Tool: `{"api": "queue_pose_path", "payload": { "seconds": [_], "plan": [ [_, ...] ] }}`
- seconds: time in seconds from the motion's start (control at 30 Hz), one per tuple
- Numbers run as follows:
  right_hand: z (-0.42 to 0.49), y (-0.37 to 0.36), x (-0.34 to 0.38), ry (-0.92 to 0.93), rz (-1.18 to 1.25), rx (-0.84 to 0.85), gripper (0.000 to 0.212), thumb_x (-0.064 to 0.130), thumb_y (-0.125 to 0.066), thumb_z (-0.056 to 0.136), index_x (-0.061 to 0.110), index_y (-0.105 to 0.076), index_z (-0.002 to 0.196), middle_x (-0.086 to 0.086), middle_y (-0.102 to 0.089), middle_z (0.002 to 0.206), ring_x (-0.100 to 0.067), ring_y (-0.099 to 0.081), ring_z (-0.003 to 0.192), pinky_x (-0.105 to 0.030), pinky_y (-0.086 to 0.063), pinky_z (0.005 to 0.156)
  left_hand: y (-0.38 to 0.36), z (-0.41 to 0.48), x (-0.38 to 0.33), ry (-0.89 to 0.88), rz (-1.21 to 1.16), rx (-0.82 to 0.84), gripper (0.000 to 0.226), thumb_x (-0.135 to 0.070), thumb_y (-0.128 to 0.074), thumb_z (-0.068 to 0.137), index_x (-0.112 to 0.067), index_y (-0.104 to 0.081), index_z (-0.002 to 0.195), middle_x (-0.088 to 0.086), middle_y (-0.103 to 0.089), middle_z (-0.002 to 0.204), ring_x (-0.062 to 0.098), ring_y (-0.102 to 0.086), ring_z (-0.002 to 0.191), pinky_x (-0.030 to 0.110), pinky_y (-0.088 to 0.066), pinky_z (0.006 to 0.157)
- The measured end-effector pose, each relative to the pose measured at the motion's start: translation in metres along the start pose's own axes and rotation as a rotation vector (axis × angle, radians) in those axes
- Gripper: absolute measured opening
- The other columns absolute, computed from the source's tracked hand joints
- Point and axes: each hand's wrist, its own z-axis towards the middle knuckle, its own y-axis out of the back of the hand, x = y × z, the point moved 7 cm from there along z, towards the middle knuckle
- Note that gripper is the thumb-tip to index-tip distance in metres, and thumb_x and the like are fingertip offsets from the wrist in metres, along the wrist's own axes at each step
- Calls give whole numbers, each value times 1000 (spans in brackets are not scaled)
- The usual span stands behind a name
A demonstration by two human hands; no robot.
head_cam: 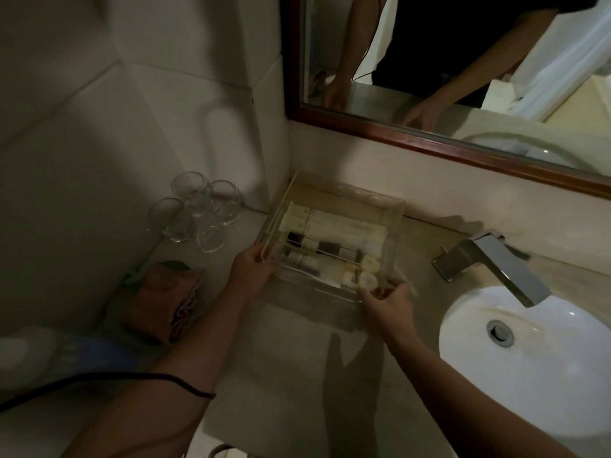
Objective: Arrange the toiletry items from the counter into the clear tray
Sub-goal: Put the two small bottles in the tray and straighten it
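The clear tray (395, 209) sits on the beige counter against the back wall, in the corner below the mirror. Inside it lie several toiletry items: white sachets and boxes (347, 224) at the back, small tubes and bottles with dark bands (325, 247) in the middle, and round white caps (368, 279) at the front right. My left hand (253, 271) grips the tray's front left corner. My right hand (388, 300) holds its front right corner, fingers on the rim.
Several upturned drinking glasses (198, 214) stand left of the tray. A folded brown towel (165, 302) lies near the left wall. A metal faucet (496, 262) and white sink (529, 355) are on the right. A black cable (99, 380) crosses my left forearm.
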Motion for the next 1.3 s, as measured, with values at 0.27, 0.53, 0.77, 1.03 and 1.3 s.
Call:
{"api": "queue_pose_path", "payload": {
  "seconds": [0.27, 0.53, 0.77, 1.03, 1.3],
  "plan": [
    [11, -4, 12, 123, -112, -46, 103, 14, -78, 77, 27, -7, 151, -7, -54, 137, -17, -60, 116, -37, -48, 99, -14, 8, -9, -121, 6, -11, 62, -11, -74, 75, -26, -51, 130, -9, -68, 112, 4, -65, 102, 14, -51, 82],
    [24, 1, 16, 160, -313, -105, 66, 16, -72, 84, 13, -37, 140, 11, -55, 88, -3, -58, 77, -14, -45, 64, -16, 12, -12, -66, 176, -230, 84, -10, -74, 73, -14, -31, 144, 19, -33, 137, 28, -43, 123, 16, -28, 96],
    [39, 6, 12, 101, -402, -163, 65, 35, -73, 83, 14, -42, 136, -3, -65, 110, -14, -60, 87, -34, -56, 75, -15, 32, -14, -91, 187, -192, 75, -38, -71, 61, -21, -51, 131, 7, -61, 124, 22, -58, 113, 39, -49, 99],
    [48, 12, 12, -18, -440, -192, 60, 60, -66, 78, 21, -46, 119, -2, -61, 104, -22, -63, 89, -39, -56, 71, -18, 52, -13, -52, 313, -255, 55, -56, -62, 60, -25, -65, 106, 5, -69, 105, 28, -64, 98, 39, -55, 84],
    [38, 15, 20, -11, -409, -187, 54, 56, -69, 75, 19, -53, 111, -6, -65, 107, -25, -65, 92, -47, -58, 79, -18, 46, -28, -17, 335, -183, 65, -44, -68, 62, -11, -59, 117, 16, -63, 116, 36, -60, 107, 40, -51, 92]
  ]
}}
